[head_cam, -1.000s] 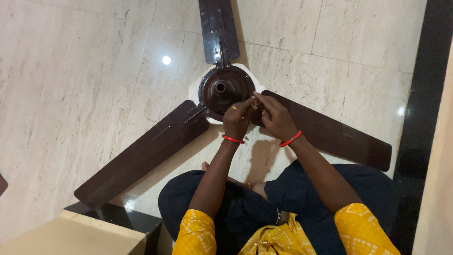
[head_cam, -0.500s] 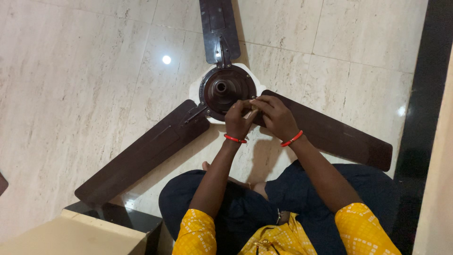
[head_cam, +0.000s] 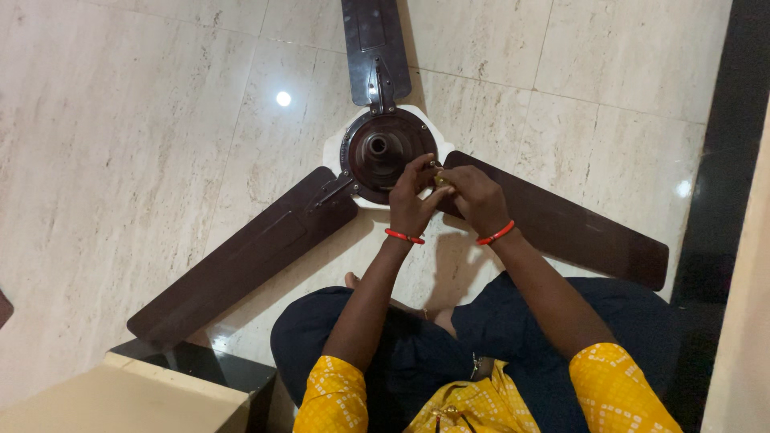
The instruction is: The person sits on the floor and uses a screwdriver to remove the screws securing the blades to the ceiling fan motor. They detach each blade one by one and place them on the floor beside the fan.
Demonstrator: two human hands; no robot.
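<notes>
Polished cream marble floor (head_cam: 144,160) under dark brown three-blade ceiling fan (head_cam: 385,152). Since a second ago both hands have crept closer onto the hub: left hand (head_cam: 411,200) and right hand (head_cam: 475,200) pinch a small brassy fastener (head_cam: 439,181) at the blade root, so fitting continues.

Bright overhead light; glare spots on glossy floor (head_cam: 144,120); soft shadows; sharp focus throughout.

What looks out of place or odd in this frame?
A brown ceiling fan lies flat on the marble floor rather than hanging. Its three blades look straight and undamaged. Left hand and right hand meet at the hub's edge around something small.
</notes>
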